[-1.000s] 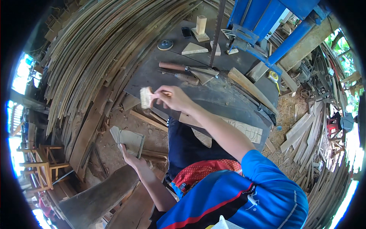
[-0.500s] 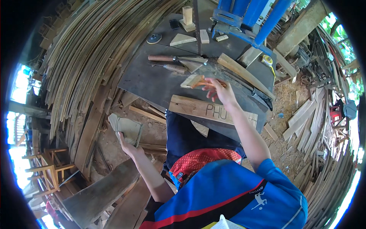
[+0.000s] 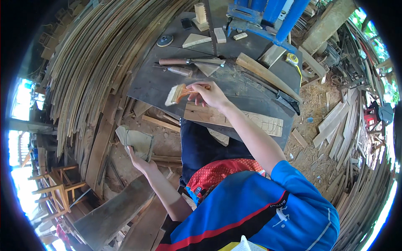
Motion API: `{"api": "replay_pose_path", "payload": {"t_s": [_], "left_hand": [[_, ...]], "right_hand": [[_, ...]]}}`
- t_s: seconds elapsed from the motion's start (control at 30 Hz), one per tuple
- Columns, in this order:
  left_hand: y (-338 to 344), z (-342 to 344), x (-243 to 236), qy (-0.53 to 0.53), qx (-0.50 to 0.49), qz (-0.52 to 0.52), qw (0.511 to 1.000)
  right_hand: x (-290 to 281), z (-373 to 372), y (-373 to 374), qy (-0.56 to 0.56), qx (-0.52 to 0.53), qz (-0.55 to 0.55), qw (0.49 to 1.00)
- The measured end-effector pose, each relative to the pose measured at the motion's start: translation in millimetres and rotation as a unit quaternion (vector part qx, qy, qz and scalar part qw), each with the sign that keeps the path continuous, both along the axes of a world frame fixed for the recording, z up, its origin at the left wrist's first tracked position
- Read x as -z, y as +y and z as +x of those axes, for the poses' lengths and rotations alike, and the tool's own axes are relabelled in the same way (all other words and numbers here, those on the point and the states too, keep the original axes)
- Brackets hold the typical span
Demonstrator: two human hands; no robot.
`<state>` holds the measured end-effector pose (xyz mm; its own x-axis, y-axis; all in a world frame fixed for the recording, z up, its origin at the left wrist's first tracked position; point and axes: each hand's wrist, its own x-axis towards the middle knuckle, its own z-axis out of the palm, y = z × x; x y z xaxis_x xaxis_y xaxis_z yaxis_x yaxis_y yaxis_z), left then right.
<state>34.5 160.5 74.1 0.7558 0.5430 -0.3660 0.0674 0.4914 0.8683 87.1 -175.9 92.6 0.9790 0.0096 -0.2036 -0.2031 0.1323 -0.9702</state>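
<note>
My right hand grips the wooden handle of a flat paintbrush. Its pale bristles point left, in the air over the table's near edge. Below that hand lies a wooden board with dark lettering, partly covered by my right forearm. Off to the left, my left hand holds a pale, cut-open container from beneath, and what is inside cannot be made out. Beyond the brush, a wood-handled chisel and a second wood-handled tool rest on the dark table.
A long wooden strip, a dark-handled knife and a tape measure lie at the table's right. A blue metal frame stands at the back. Stacked long planks rise on the left; wood scraps cover the floor at right.
My right hand has carried the paintbrush leftward and slightly nearer, from over the table's middle toward the container. The left hand with the container has shifted only slightly.
</note>
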Motion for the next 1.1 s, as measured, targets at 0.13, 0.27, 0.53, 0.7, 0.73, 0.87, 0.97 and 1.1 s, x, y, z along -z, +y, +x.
{"api": "replay_pose_path", "payload": {"t_s": [0.13,0.27,0.53,0.7,0.73,0.87,0.97,1.1], "left_hand": [[11.3,2.2,8.2,0.011,-0.014,-0.016,1.000],[15.6,3.3,12.8,0.027,-0.029,-0.001,0.999],[9.0,4.5,12.8,0.026,-0.011,-0.013,1.000],[8.4,3.2,10.9,0.014,-0.002,-0.010,1.000],[10.0,2.7,10.4,0.012,-0.006,-0.010,1.000],[22.5,5.8,25.1,0.018,0.001,0.008,1.000],[17.8,5.4,25.4,0.027,0.003,0.007,1.000],[17.0,4.3,24.3,0.032,0.007,-0.001,0.999]], "right_hand": [[-5.4,-2.0,-12.5,-0.030,0.131,0.007,0.991],[-0.4,9.6,-34.8,-0.021,0.223,-0.011,0.974],[3.0,20.8,-14.0,0.016,0.166,0.011,0.986],[1.9,22.3,11.2,0.009,0.070,0.039,0.997],[3.3,22.7,14.3,-0.016,0.074,0.040,0.996],[-0.9,24.2,8.3,-0.063,0.137,0.034,0.988],[-1.8,25.7,32.5,-0.095,0.066,-0.061,0.991],[10.2,49.4,80.2,-0.145,0.032,-0.256,0.955]]}}
